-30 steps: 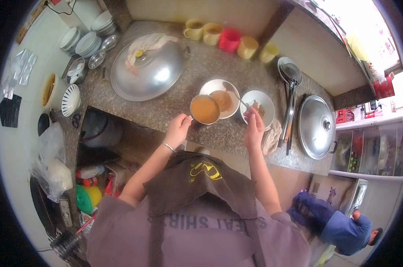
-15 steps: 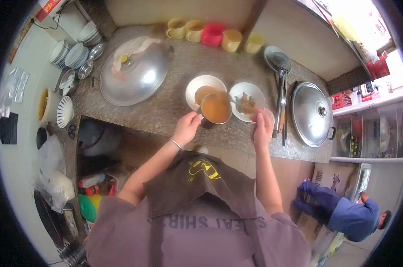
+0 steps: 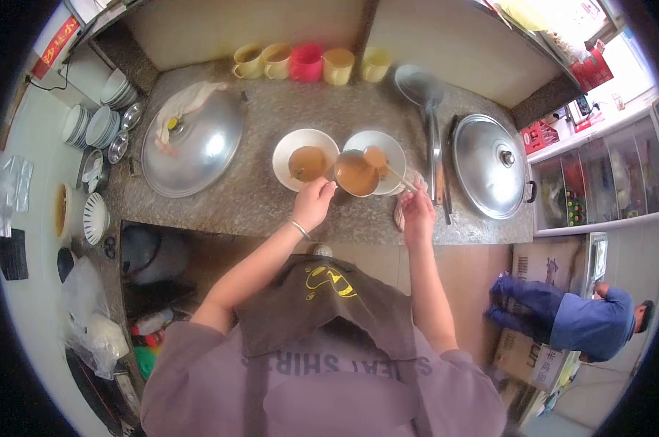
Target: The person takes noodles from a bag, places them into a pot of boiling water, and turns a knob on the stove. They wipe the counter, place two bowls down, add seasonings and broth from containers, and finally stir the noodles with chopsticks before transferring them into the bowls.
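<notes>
My left hand [image 3: 315, 205] is closed on the side of a dark-rimmed cup [image 3: 352, 175] of orange-brown liquid. The cup is over the gap between two white bowls and overlaps the right one. In the left bowl [image 3: 285, 149] lies brown liquid with a few green bits. The right bowl [image 3: 395, 149] is partly hidden by the cup and spoon. My right hand [image 3: 419, 213] is closed on the handle of a spoon [image 3: 377, 156], whose round head is at the cup's right edge. A pale cloth [image 3: 400, 213] lies beside this hand.
A large domed lid [image 3: 213, 156] rests at left, a smaller lid [image 3: 486, 175] at right. Ladles [image 3: 433, 131] lie beside the right bowl. Several mugs [image 3: 277, 61] line the back. Stacked bowls [image 3: 103, 131] stand far left. Another person [image 3: 588, 324] is at lower right.
The view has shifted, with the counter items further left in it. The cup is now more over the right bowl, and the spoon has come from that bowl to the cup's edge.
</notes>
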`<state>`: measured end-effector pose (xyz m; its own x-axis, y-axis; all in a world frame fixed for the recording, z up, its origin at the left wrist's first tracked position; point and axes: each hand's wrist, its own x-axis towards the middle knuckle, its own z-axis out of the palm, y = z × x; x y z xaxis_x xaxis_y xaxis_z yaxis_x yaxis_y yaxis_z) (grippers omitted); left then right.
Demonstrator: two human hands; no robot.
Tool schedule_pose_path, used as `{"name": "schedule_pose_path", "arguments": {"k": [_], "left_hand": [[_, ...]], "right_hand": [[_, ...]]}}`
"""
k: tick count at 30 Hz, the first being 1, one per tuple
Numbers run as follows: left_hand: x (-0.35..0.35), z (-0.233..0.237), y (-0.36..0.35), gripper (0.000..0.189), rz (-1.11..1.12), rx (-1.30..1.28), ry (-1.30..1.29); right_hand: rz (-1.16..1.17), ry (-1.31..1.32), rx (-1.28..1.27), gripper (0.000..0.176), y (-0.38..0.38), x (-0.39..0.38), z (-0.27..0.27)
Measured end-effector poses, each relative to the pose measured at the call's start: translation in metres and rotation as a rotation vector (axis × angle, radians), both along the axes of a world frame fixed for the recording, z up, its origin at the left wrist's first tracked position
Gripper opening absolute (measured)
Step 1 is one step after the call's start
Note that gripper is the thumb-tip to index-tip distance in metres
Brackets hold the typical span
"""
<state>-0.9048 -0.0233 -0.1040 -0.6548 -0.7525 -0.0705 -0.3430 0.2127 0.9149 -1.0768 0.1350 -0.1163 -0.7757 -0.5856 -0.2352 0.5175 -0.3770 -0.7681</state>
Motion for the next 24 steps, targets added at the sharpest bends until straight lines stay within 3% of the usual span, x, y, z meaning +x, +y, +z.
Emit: {"name": "schedule_pose_path", "arguments": {"k": [5, 8, 11, 15, 18, 19, 22, 24], "left_hand": [[0.001, -0.005, 0.001, 0.024, 0.009, -0.024, 0.026], [0.002, -0.003, 0.0, 0.024, 0.008, -0.017, -0.032], [0.002, -0.001, 0.001, 0.024, 0.009, -0.008, -0.007], [0.0, -0.002, 0.001, 0.025, 0.002, -0.02, -0.027], [-0.003, -0.001, 0.004, 0.025, 0.02, -0.058, -0.002], [-0.003, -0.001, 0.004, 0.025, 0.012, -0.08, -0.017], [-0.005, 0.002, 0.004, 0.026, 0.012, -0.096, -0.03], [-0.005, 0.002, 0.004, 0.026, 0.017, -0.087, -0.028]], "right_hand": [[-0.049, 0.19, 0.099, 0.028, 0.005, -0.008, 0.001], [-0.072, 0.606, 0.305, 0.024, 0.005, -0.006, 0.012], [-0.082, 0.807, 0.337, 0.023, 0.008, -0.004, 0.012], [-0.041, 0.87, 0.324, 0.021, -0.001, 0.012, 0.019], [0.103, 0.886, 0.505, 0.022, -0.006, 0.019, 0.011], [0.102, 0.887, 0.503, 0.022, -0.007, 0.02, 0.008], [0.058, 0.185, 0.207, 0.023, -0.009, 0.017, -0.01], [0.042, 0.055, 0.133, 0.024, -0.003, 0.011, -0.015]]}}
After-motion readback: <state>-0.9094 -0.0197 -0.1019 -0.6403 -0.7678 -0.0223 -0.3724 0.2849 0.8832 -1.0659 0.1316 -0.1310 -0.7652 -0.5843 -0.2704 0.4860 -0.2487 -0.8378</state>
